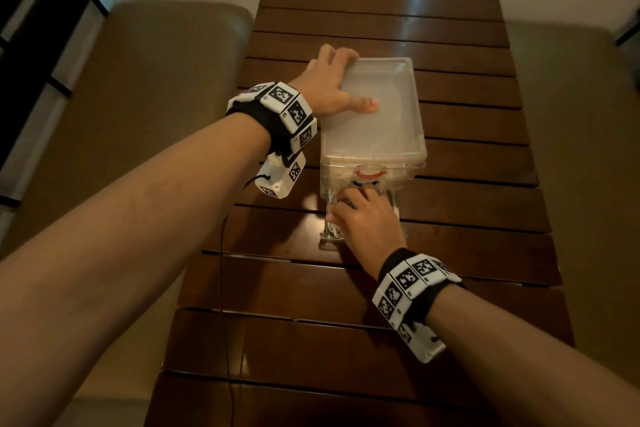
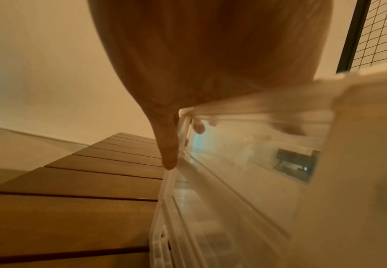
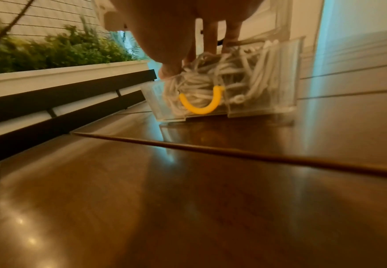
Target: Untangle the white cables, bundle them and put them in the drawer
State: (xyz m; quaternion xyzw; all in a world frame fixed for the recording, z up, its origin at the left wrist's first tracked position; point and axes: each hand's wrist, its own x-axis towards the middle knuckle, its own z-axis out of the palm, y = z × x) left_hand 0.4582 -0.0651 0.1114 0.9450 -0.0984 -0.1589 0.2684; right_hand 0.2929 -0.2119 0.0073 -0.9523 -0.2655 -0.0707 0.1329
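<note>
A clear plastic drawer unit (image 1: 374, 114) stands on the slatted wooden table (image 1: 381, 10). My left hand (image 1: 329, 80) holds its top, thumb flat on the lid and fingers (image 2: 168, 154) wrapped over the far left corner. The bottom drawer (image 1: 327, 239) is pulled out toward me. My right hand (image 1: 363, 218) covers it from above. In the right wrist view the bundled white cables (image 3: 234, 76), bound with a yellow tie (image 3: 199, 108), lie inside the clear drawer (image 3: 268, 105). My right hand (image 3: 165, 36) grips the top of the bundle between thumb and fingers.
A red and blue ring-shaped item (image 1: 370, 172) shows through the unit's front, above the open drawer. Cushioned benches (image 1: 156, 80) flank the table on both sides. A thin black wire (image 1: 223, 253) hangs from my left wrist camera across the table's near left edge.
</note>
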